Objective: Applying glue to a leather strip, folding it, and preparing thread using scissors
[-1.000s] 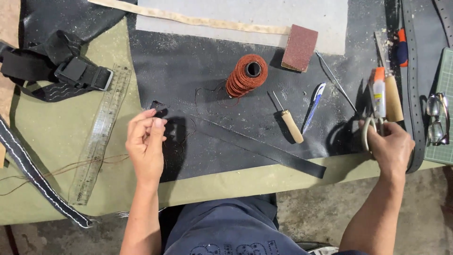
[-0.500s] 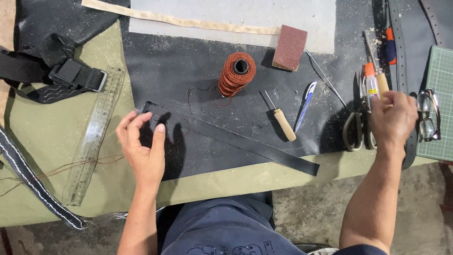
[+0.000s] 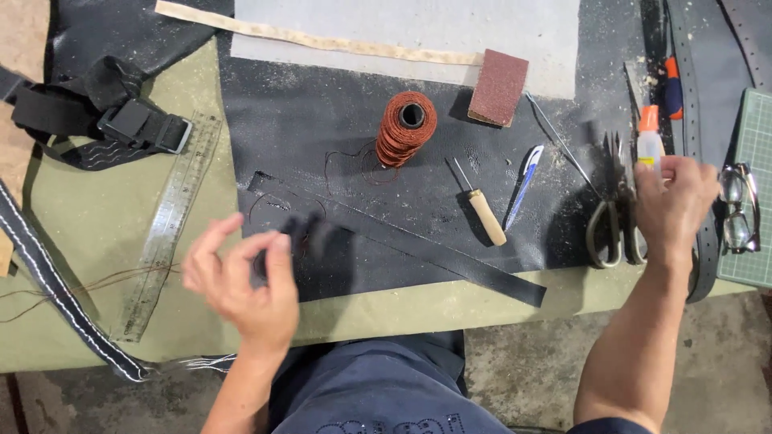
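Glue bottle [image 3: 648, 147] grasped by right hand [image 3: 674, 210] above scissors [image 3: 616, 215], left hand [image 3: 241, 277] fingers released near black strap [image 3: 418, 253].

Single head-worn view, steeply downward and close over the workbench [image 3: 96, 233] edge and lap.

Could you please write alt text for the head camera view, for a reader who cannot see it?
Seen from above, a person's right hand reaches to a small glue bottle beside scissors, while the blurred left hand hovers at the end of a black strap. On the black leather sheet lie a spool of rust-coloured thread, an awl and a sanding block.
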